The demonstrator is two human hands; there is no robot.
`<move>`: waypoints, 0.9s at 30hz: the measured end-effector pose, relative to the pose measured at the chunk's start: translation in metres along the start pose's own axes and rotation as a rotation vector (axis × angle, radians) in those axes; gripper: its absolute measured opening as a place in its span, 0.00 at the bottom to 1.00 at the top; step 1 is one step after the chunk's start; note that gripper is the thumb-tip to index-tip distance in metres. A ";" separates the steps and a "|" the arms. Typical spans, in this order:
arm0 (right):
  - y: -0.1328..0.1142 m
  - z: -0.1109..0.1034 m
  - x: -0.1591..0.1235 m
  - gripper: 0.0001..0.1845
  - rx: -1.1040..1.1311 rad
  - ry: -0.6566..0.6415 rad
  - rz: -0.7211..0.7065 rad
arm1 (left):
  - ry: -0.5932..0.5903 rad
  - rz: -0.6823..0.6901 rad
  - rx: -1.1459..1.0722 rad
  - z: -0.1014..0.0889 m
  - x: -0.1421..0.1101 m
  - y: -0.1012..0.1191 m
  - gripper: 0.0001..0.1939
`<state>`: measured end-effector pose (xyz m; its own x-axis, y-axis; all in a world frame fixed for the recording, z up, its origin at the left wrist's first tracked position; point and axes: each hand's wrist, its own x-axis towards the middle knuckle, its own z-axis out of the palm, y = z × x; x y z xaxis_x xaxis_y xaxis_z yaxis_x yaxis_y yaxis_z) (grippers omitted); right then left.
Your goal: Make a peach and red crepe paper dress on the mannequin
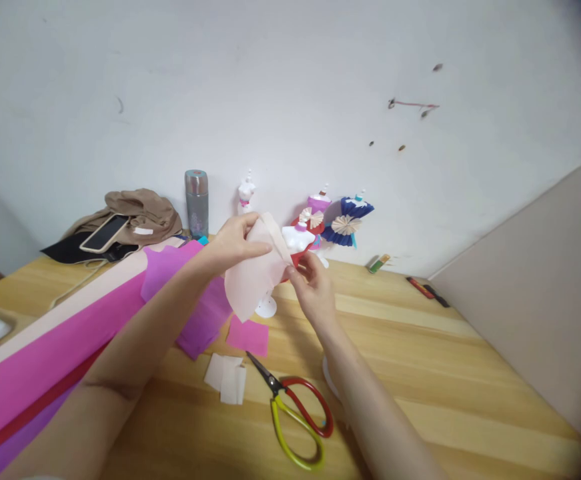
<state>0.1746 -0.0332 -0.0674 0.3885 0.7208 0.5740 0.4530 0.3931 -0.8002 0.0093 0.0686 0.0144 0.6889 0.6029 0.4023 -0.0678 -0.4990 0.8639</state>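
My left hand (236, 241) is closed on the upper edge of a pale pink paper piece (251, 280), thumb laid across it. A folded band runs along the paper's right side. My right hand (313, 288) pinches the lower end of that band between thumb and fingers. Just behind the paper stands a small white dress-form mannequin (296, 239) with red material around it, partly hidden by the paper and my right hand. Below my hands, on the table, are a magenta paper square (248, 337), cream paper scraps (233, 380) and scissors (275, 387) with red and yellow handles.
Small decorated mannequins (346, 223) and a plainer white one (246, 192) stand by the wall. Left are long coloured paper strips (70, 327), purple paper (203, 327), a grey bottle (197, 207), brown cloth (145, 207) and a phone (104, 233). A lighter-like object (379, 263) lies right.
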 end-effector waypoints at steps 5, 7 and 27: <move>-0.001 -0.004 0.000 0.12 -0.028 0.012 0.008 | -0.025 -0.180 -0.111 -0.004 -0.007 0.013 0.15; 0.000 -0.006 -0.001 0.13 -0.033 0.014 0.011 | -0.032 -0.192 -0.135 -0.005 -0.008 0.014 0.15; -0.057 -0.017 -0.018 0.10 -0.304 0.000 -0.199 | -0.207 -0.266 -0.308 -0.014 -0.015 0.023 0.16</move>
<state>0.1553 -0.0780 -0.0287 0.2686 0.6475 0.7131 0.7377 0.3378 -0.5846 -0.0125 0.0570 0.0325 0.8391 0.5323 0.1119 -0.0587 -0.1159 0.9915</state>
